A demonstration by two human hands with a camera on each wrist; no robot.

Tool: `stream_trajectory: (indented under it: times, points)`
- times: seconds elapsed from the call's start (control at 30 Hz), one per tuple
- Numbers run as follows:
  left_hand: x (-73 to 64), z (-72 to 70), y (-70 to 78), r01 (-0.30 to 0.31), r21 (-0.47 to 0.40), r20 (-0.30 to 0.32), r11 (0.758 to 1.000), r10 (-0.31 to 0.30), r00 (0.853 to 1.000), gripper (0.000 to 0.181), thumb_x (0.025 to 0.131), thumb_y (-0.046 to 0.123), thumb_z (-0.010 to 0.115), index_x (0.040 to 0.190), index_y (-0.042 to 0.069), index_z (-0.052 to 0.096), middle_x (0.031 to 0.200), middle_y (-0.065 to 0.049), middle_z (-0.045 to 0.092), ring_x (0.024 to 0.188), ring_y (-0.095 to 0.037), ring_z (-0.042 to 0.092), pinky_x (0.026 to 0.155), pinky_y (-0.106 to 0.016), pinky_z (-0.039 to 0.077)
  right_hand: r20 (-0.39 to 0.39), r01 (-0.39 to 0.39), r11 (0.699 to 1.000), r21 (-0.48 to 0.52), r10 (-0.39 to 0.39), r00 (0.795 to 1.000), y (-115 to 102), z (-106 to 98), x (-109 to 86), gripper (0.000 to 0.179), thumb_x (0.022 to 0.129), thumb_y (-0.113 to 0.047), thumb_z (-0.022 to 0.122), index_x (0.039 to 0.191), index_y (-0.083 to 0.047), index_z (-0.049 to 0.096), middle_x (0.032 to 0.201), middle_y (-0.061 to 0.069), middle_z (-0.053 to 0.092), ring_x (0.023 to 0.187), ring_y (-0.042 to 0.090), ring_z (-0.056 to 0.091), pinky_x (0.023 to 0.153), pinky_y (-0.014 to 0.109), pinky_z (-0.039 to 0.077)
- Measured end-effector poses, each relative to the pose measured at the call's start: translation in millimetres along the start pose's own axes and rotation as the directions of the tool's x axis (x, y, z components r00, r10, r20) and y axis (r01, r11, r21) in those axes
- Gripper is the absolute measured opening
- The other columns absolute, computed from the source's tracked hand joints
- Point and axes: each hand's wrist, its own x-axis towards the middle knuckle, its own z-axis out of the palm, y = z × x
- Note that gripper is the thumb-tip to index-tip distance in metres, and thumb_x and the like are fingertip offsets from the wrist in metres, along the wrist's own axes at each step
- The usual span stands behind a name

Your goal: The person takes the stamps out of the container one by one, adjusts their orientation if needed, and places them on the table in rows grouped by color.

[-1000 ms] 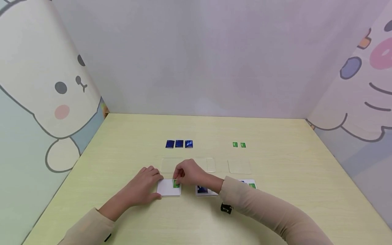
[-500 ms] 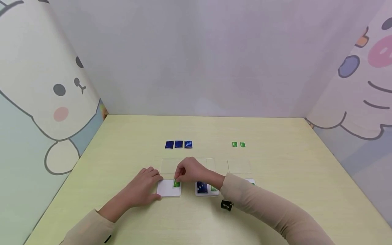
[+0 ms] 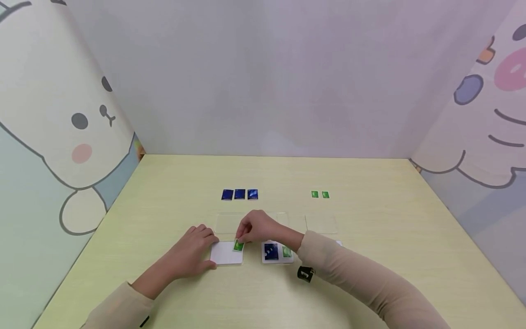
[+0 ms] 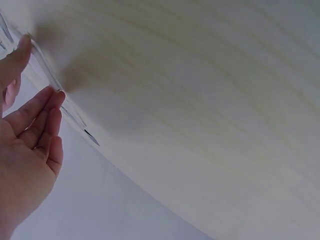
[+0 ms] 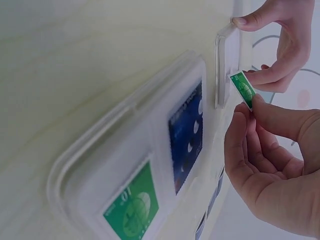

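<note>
My right hand (image 3: 258,227) pinches a small green stamp (image 5: 243,90) by one end, between thumb and fingertips. The stamp is tilted over the right end of a shallow clear case (image 3: 225,254) with a white face. In the head view, my left hand (image 3: 190,251) holds that case at its left end, thumb at the near corner and fingertips at the far one. Right of it lies a second case (image 5: 110,165), bearing a blue stamp (image 3: 271,251) and a green stamp (image 5: 134,205). A third case, farther right, is mostly hidden behind the right sleeve.
Three dark blue stamps (image 3: 240,194) lie in a row farther back, with two green stamps (image 3: 320,194) to their right. Clear plastic lids (image 3: 321,224) lie flat behind the cases. A small black item (image 3: 305,273) shows by the right cuff. A pale curtain backs the table (image 3: 370,192).
My right hand has shifted slightly right and away from me, and the green stamp has tilted up with it. More of the middle case shows. The left hand stays in place.
</note>
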Motion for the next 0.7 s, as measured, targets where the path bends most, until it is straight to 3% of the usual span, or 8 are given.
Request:
stream_trajectory:
  times: [0.27,0.7]
  points:
    - [-1.0,2.0,-0.9,-0.019,0.012,-0.020,1.000,0.019,1.000,0.047,0.071,0.034,0.085,0.104,0.006,0.068,0.101,-0.003,0.066,0.094,-0.017,0.053,0.083,-0.036,0.042,0.006,0.001,1.000,-0.011,-0.001,1.000,0.5,-3.3,0.0,0.005,0.083,-0.011,0.077,0.084,-0.006,0.076,0.074,0.004,0.073,0.060,0.005,0.055,0.058,0.016,0.043]
    - [-1.1,0.6,0.0,-0.013,0.009,-0.012,1.000,0.013,1.000,0.046,0.072,0.033,0.084,0.105,0.005,0.068,0.102,-0.004,0.067,0.095,-0.019,0.054,0.085,-0.037,0.043,0.083,-0.036,0.999,-0.036,0.039,0.996,1.8,-11.4,1.3,0.005,0.084,-0.011,0.076,0.084,-0.006,0.077,0.074,0.002,0.072,0.061,0.005,0.056,0.058,0.016,0.044]
